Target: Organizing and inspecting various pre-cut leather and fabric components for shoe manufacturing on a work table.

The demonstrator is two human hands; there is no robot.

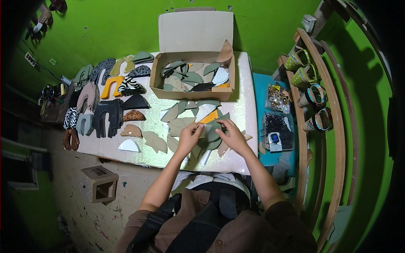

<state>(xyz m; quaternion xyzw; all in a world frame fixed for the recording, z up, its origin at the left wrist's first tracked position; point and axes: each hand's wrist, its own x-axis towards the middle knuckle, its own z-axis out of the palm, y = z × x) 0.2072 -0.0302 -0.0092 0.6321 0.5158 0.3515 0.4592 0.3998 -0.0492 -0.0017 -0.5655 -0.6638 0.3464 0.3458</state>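
Note:
Over a spread of cut flat pieces on the table, my left hand (190, 135) pinches a small whitish cut piece (205, 130) between thumb and fingers. My right hand (230, 134) has its fingers apart and curved beside a dark green cut piece (209, 142); whether it touches that piece is hard to make out. Beige, green, white and orange pieces lie around both hands, overlapping. An open cardboard box (190, 95) behind them holds many more curved pieces, mostly green and beige.
Stacks of arch-shaped pieces (107, 118) in several colours and prints fill the table's left side. On the right stand a blue surface with a clear bin of small parts (278, 99) and a wooden rack (333, 139) bearing patterned sandals (312, 96). A small carton (99, 184) sits on the floor.

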